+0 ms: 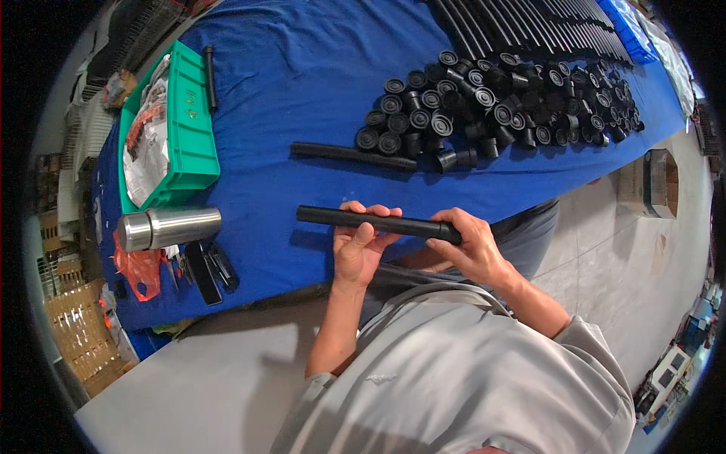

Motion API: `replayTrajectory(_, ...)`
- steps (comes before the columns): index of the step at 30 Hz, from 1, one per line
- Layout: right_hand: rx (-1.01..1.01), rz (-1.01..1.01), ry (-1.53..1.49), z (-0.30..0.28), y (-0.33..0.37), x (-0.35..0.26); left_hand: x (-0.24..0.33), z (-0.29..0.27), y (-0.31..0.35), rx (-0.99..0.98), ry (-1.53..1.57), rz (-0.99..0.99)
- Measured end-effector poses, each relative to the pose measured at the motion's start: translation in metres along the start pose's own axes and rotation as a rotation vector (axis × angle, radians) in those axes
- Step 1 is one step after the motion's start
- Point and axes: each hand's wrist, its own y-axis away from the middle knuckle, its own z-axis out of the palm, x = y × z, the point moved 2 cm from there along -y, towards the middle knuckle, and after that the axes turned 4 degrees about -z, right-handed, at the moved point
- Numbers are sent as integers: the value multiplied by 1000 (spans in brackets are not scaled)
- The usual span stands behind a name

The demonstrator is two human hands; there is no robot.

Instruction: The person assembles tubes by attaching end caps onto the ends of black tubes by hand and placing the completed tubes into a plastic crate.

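Observation:
A black tube (325, 216) lies level across both my hands, above the near edge of the blue-covered table. My left hand (358, 250) wraps it near the middle, palm up, with the thumb in front and the fingers behind. At the tube's right end, a wider black end cap (448, 233) is gripped by my right hand (475, 246). Just beyond, another black tube (352, 157) rests on the cloth. Its right end is close to a large heap of round black caps (484, 97).
Many thin black rods (522, 26) lie side by side at the back right, near a blue crate (629, 30). On the left stand a green bin (198, 144), a steel flask (181, 227), a red plastic bag (136, 265) and a phone (203, 274). A cardboard box (652, 184) sits on the floor.

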Motion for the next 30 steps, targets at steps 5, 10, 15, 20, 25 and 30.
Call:
replayTrajectory(5, -77, 234, -213, -8, -1, -1, 0, 3, -5, -24, 20, -19)
replayTrajectory(10, -34, 49, -9, -4, -6, -11, 3, -9, -1, -57, 96, -44)
replayTrajectory(15, -138, 228, -231, -10, -10, -17, 6, -8, 3, -67, 100, -13)
replayTrajectory(20, -44, 172, -207, -1, -3, -12, 3, -10, 0, -58, 93, -3)
replayTrajectory(25, -71, 63, -121, -4, -7, -10, 4, -3, -2, -41, 112, -2)
replayTrajectory(30, -31, -200, 129, 6, -2, -13, 6, -5, -1, -11, 84, -79)
